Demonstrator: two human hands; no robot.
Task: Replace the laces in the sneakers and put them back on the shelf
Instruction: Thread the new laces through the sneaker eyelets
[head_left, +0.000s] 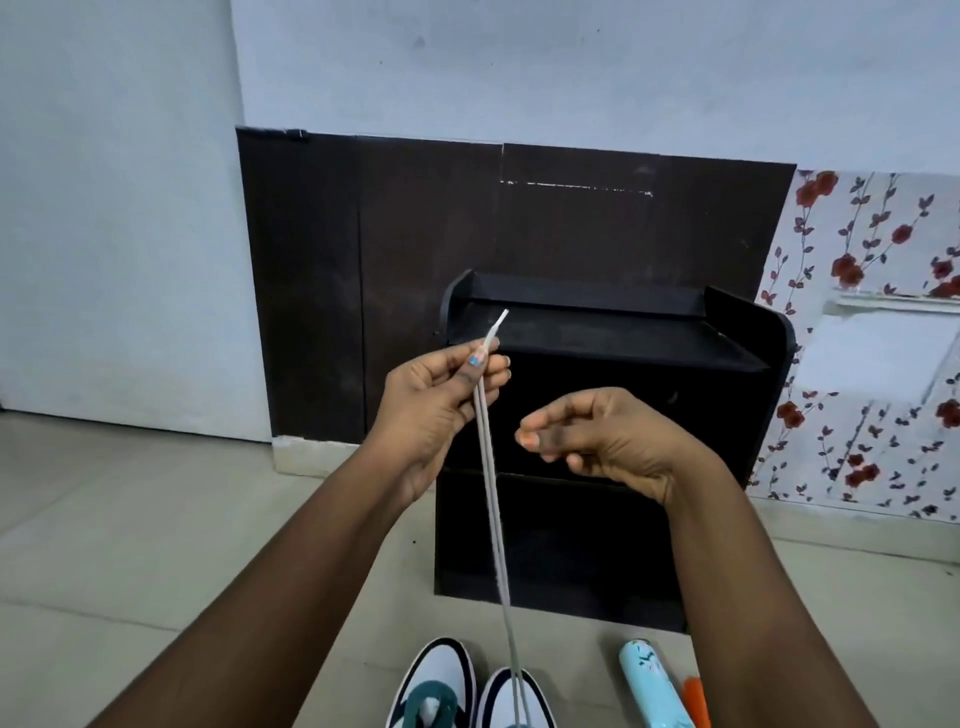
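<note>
My left hand (441, 400) pinches both ends of a white lace (491, 493) between thumb and fingers, held up in front of the black shelf (623, 332). The two strands hang straight down to the right sneaker (511, 699) at the bottom edge. The left sneaker (434, 686), white with dark trim, has a green lace across it. My right hand (597, 436) hovers to the right of the strands with fingers loosely curled and nothing in it.
A light blue bottle (652, 686) and an orange object (696, 701) lie on the floor right of the sneakers. A dark brown panel (363, 260) lines the wall behind the shelf. Floral wallpaper (883, 291) covers the right wall.
</note>
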